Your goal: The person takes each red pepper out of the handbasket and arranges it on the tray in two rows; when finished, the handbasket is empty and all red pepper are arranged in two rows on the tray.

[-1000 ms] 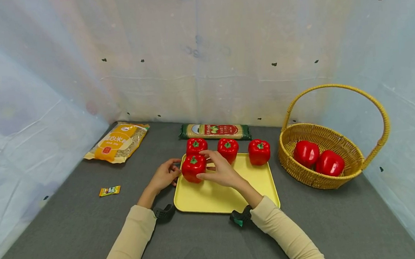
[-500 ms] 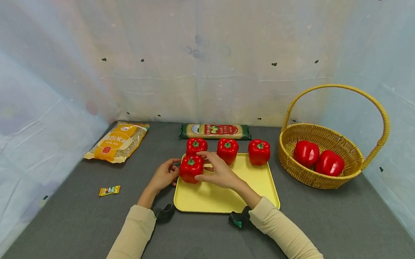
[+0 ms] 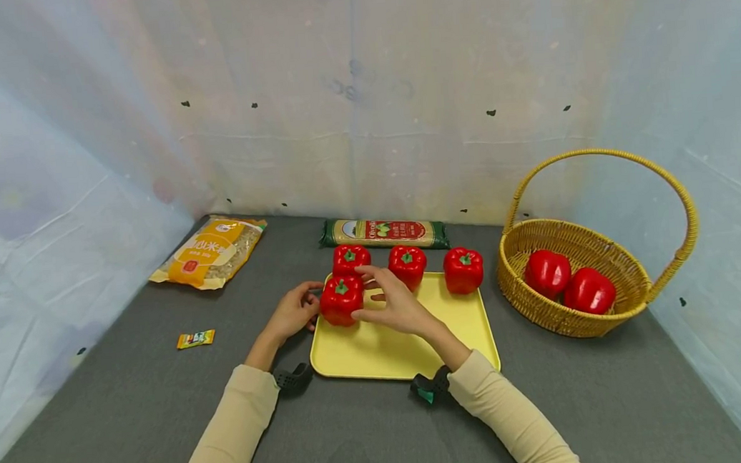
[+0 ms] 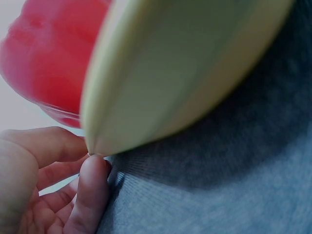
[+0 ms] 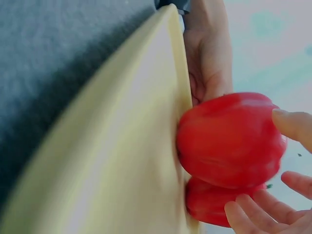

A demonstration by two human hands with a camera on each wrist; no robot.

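A red bell pepper (image 3: 342, 301) stands upright near the left edge of a yellow tray (image 3: 386, 363), stem up. My right hand (image 3: 402, 308) is just to its right, with fingers spread apart; in the right wrist view the thumb (image 5: 291, 126) overlaps the pepper's edge, and whether it touches is unclear. My left hand (image 3: 294, 312) is at the tray's left rim. Its thumb and forefinger pinch the rim (image 4: 95, 131) in the left wrist view. Behind stand a second pepper (image 3: 350, 258), a third (image 3: 408, 261) and one more at the right (image 3: 463, 271).
A wicker basket (image 3: 509, 279) with a tall handle holds two red peppers (image 3: 589, 291) at the right. Behind the tray lies a long pasta packet (image 3: 386, 233). An orange grain bag (image 3: 211, 255) and a small yellow sachet (image 3: 195, 339) lie at the left.
The front pepper has shifted slightly left on the tray. My right hand moved left with it, then drew back a little to the right. The left hand has stayed at the rim.
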